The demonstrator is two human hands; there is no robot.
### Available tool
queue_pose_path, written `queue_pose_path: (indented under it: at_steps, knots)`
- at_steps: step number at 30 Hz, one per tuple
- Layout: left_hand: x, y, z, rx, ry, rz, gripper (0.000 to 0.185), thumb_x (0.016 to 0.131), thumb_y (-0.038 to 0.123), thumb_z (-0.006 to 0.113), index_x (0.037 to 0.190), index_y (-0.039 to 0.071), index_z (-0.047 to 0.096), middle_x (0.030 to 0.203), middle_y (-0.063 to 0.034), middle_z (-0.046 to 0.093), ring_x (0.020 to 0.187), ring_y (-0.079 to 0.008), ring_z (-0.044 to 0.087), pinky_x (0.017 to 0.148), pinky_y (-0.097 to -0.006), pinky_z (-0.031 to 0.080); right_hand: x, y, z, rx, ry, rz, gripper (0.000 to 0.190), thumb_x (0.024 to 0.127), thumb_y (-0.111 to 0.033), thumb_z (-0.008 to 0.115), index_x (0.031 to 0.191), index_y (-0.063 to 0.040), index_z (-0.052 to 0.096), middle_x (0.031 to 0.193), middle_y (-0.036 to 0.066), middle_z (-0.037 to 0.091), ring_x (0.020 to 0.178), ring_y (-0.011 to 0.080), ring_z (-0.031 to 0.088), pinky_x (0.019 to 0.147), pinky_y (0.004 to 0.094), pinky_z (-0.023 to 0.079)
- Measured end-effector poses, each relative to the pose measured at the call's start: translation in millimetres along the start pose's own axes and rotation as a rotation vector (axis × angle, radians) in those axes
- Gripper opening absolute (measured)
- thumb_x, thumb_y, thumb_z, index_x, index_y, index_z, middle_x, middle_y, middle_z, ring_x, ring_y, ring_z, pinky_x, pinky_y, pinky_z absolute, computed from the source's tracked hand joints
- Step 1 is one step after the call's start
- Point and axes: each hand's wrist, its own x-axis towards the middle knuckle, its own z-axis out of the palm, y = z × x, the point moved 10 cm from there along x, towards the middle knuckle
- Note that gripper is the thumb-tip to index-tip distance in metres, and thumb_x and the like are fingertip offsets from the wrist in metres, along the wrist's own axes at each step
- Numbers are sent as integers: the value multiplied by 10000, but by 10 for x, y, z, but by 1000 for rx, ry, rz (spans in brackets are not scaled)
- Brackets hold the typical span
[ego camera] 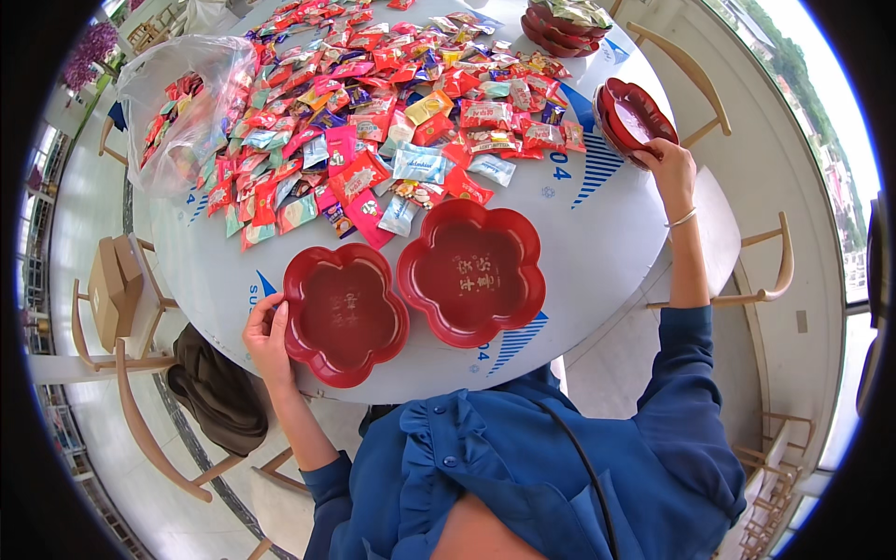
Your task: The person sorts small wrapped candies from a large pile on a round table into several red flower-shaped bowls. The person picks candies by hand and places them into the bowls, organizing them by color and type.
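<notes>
Two red flower-shaped trays, a left one (346, 315) and a right one (470, 273), lie side by side at the near edge of the round table. My left hand (269, 339) grips the left rim of the left tray between thumb and fingers. Out at the table's right edge, my right hand (665, 164) pinches the rim of a tilted red flower-shaped tray (640, 115), which rests on or against others of its kind. Beyond the two near trays, a wide heap of wrapped candies (392, 105) in red, pink, blue and pale green spreads over the table.
A clear plastic bag (192, 119) with candies lies at the left of the heap. Stacked red trays (560, 31) with wrappers on top stand at the far right. Wooden chairs (700, 77) surround the table; one at the left holds a cardboard box (115, 290), another a dark cloth (217, 392).
</notes>
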Motion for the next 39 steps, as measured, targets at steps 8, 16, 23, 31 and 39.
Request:
queue_pose_path:
  at_steps: [8,16,23,31,39]
  knots:
    - [3,-11,-14,31,21,-7,146,962,60,702,1088,-11,720,911,-2,680,816,-64,598,755,-211,480,-270,-411,-482,-39,295,-234,157,882,-211,770,887,-57,745,870,76,752,813,240,715,747,354,580]
    - [17,-5,-9,23,19,10,140,958,59,708,1081,-7,726,908,0,682,813,-64,597,747,-210,477,-1706,-1207,-778,58,178,-418,161,817,-173,838,872,-60,738,860,73,757,807,209,731,696,310,601]
    - [2,31,-17,5,34,28,128,952,50,717,1068,-2,732,879,8,678,778,-57,592,721,-209,474,-2169,-1372,-538,135,91,-405,165,769,-117,832,873,-43,727,883,88,743,835,217,714,719,322,578]
    - [44,85,-25,70,68,28,119,936,45,733,1049,7,741,824,43,618,737,-31,517,677,-197,409,-2145,-1371,-457,198,41,-500,161,748,-89,816,865,-42,716,888,80,737,848,213,709,739,327,571]
    - [99,125,24,78,53,23,101,920,46,751,1014,10,744,747,85,514,670,-17,416,613,-195,328,-1900,-1366,-391,244,-86,-571,143,723,-67,821,821,-52,719,891,60,744,845,203,704,778,336,558]
